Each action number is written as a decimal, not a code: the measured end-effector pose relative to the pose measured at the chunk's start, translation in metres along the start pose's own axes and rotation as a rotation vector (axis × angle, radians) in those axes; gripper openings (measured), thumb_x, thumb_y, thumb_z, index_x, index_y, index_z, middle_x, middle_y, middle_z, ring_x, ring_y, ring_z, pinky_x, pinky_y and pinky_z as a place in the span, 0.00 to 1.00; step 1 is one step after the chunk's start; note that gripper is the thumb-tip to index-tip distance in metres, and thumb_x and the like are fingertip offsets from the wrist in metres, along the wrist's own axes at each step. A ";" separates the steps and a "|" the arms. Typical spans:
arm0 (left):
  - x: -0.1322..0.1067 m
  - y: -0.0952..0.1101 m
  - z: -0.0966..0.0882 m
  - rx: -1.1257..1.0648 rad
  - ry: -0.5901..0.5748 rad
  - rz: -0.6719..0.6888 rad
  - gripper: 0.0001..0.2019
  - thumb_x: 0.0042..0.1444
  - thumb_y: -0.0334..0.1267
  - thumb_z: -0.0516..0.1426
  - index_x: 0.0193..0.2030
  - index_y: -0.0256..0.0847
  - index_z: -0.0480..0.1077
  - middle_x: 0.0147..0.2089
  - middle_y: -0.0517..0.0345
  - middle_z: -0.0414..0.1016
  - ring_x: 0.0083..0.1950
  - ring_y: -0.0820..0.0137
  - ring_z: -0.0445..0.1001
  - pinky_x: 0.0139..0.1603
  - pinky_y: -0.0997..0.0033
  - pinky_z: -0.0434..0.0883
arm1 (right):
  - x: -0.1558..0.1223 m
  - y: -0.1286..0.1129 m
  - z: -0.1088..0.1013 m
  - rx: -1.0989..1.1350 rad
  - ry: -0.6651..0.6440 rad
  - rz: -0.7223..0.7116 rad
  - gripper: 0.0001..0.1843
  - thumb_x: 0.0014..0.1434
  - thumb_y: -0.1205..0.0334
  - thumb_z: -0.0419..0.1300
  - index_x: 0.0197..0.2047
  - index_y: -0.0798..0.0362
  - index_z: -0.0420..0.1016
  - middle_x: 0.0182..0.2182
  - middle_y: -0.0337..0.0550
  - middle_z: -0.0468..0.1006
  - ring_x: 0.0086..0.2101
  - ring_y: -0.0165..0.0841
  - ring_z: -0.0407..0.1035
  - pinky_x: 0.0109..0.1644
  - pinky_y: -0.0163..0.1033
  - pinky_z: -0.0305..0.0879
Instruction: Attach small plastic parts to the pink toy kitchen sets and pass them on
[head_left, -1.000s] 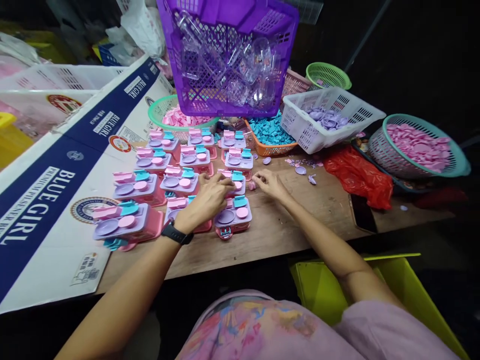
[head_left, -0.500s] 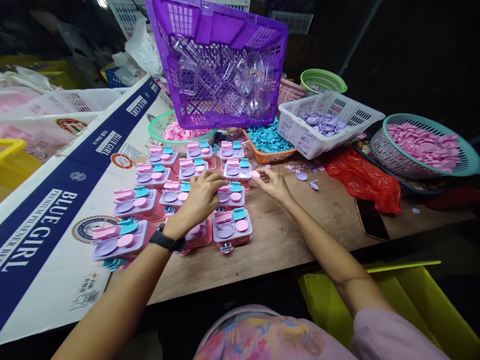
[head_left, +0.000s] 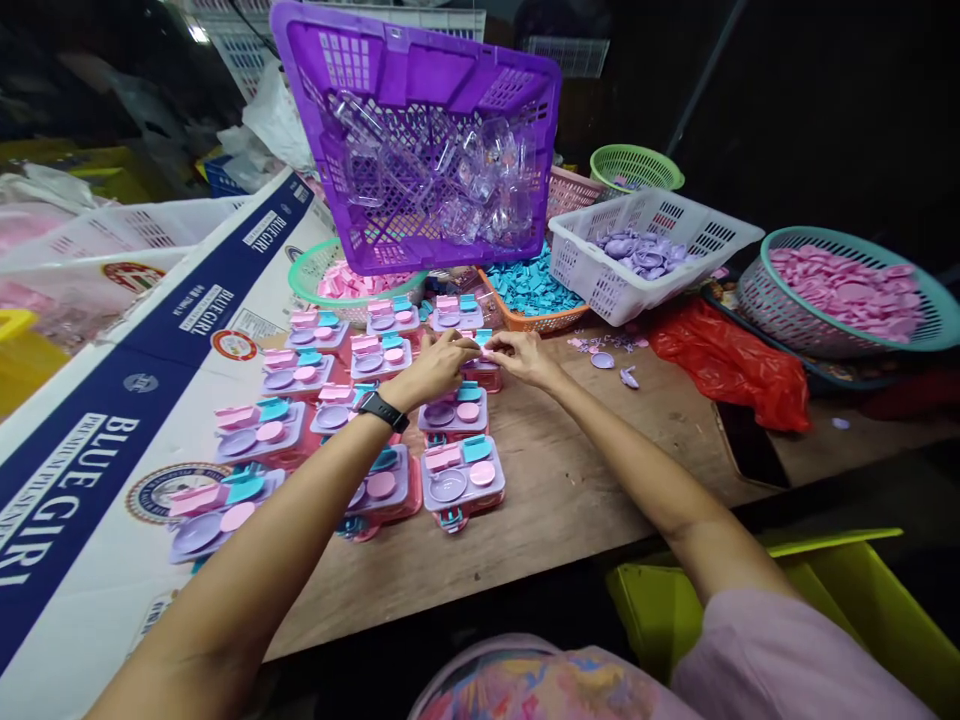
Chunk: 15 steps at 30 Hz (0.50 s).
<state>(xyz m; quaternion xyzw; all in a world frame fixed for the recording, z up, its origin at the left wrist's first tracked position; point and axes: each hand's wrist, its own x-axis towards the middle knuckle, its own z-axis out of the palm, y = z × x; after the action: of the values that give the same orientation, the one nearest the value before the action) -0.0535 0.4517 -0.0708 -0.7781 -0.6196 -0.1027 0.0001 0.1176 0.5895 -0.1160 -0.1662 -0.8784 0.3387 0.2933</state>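
Observation:
Several small toy sets with lilac tops, pink and teal pieces stand in rows on the wooden table. My left hand, with a black watch on the wrist, reaches over the far right set with its fingers pinched together. My right hand meets it there, fingers pinched on a small pink piece that is mostly hidden. Both hands touch that set, which they largely cover.
A tilted purple crate of clear plastic parts stands behind. Baskets hold teal pieces, lilac pieces and pink pieces. A "Blue Girl" cardboard box lies left; a red bag, a phone, a yellow bin.
Both hands have moved away from me, from the second row to a set farther back. My right hand carried a small pink round piece there, and the hands now meet.

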 end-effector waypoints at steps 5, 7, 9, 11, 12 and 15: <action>0.002 -0.003 0.006 -0.022 0.007 -0.001 0.31 0.49 0.19 0.48 0.56 0.40 0.78 0.58 0.46 0.78 0.57 0.53 0.68 0.55 0.46 0.62 | -0.003 0.009 0.006 -0.113 0.024 -0.161 0.05 0.63 0.73 0.66 0.39 0.57 0.84 0.35 0.46 0.80 0.37 0.35 0.73 0.43 0.36 0.67; 0.004 -0.005 0.009 -0.036 0.021 0.028 0.30 0.48 0.20 0.48 0.53 0.40 0.79 0.56 0.46 0.78 0.56 0.54 0.68 0.55 0.47 0.63 | -0.010 0.012 0.014 -0.157 0.059 -0.186 0.08 0.65 0.75 0.64 0.43 0.56 0.84 0.39 0.48 0.79 0.41 0.37 0.73 0.48 0.38 0.68; 0.006 -0.009 0.013 -0.047 0.059 0.074 0.27 0.48 0.21 0.49 0.50 0.40 0.80 0.54 0.46 0.79 0.54 0.55 0.69 0.54 0.49 0.64 | -0.019 0.011 0.024 -0.188 0.097 -0.174 0.12 0.66 0.76 0.61 0.47 0.55 0.84 0.43 0.49 0.78 0.46 0.38 0.73 0.53 0.41 0.68; 0.008 -0.015 0.017 -0.063 0.115 0.127 0.25 0.48 0.24 0.49 0.46 0.41 0.81 0.50 0.46 0.81 0.53 0.55 0.71 0.53 0.51 0.66 | -0.025 0.008 0.027 -0.205 0.103 -0.165 0.15 0.67 0.78 0.60 0.49 0.55 0.83 0.47 0.50 0.78 0.49 0.38 0.72 0.57 0.41 0.68; 0.008 -0.018 0.020 -0.077 0.141 0.150 0.24 0.48 0.26 0.50 0.45 0.42 0.82 0.48 0.47 0.81 0.52 0.55 0.71 0.52 0.52 0.68 | -0.027 0.007 0.024 -0.208 0.083 -0.171 0.14 0.67 0.77 0.60 0.50 0.55 0.82 0.47 0.49 0.79 0.50 0.38 0.72 0.58 0.40 0.68; 0.009 -0.031 0.028 -0.101 0.165 0.120 0.23 0.48 0.31 0.50 0.46 0.44 0.82 0.50 0.48 0.82 0.54 0.51 0.73 0.53 0.50 0.72 | -0.032 0.007 -0.020 -0.246 0.109 -0.169 0.10 0.70 0.70 0.62 0.52 0.53 0.81 0.47 0.45 0.80 0.46 0.35 0.74 0.54 0.36 0.69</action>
<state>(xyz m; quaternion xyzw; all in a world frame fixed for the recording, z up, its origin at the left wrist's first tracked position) -0.0772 0.4713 -0.1003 -0.8017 -0.5639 -0.1973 0.0178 0.1554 0.5889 -0.1220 -0.1445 -0.9070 0.1929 0.3454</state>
